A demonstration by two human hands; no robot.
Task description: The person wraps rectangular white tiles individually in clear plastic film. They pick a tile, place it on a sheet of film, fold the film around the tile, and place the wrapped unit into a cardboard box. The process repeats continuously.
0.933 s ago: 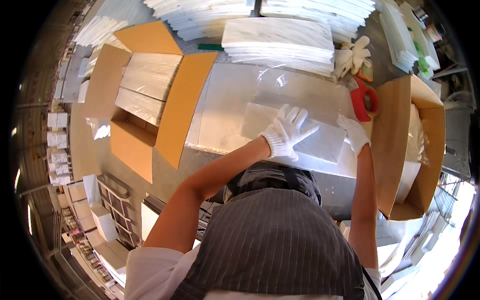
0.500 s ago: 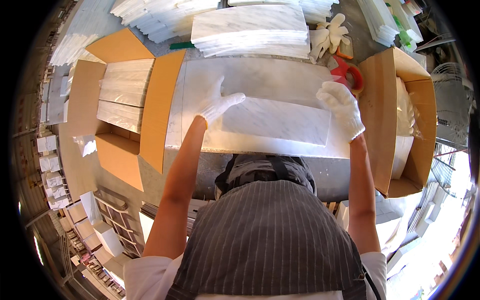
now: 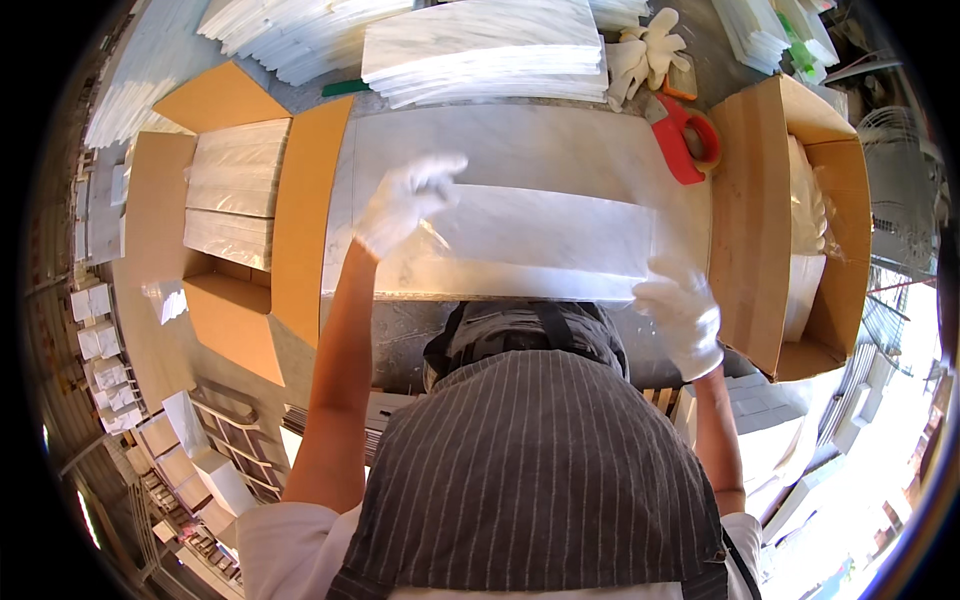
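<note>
A long flat pale piece in a clear plastic sleeve (image 3: 545, 235) lies lengthwise on a white marble slab (image 3: 520, 145) on the bench in front of me. My left hand (image 3: 408, 200), in a white glove, grips the sleeve's left end, where the film is bunched under the fingers. My gloved right hand (image 3: 682, 315) is closed on the sleeve's near right corner at the slab's front edge. My striped apron hides the bench below.
An open cardboard box (image 3: 160, 230) with packed white slabs stands at the left. Another open box (image 3: 765, 210) stands at the right. A red tape dispenser (image 3: 685, 135), spare white gloves (image 3: 645, 50) and stacks of white tiles (image 3: 480, 45) lie behind the slab.
My left hand slid from the piece's middle to its left end. My right hand dropped from the far right end to the near right corner.
</note>
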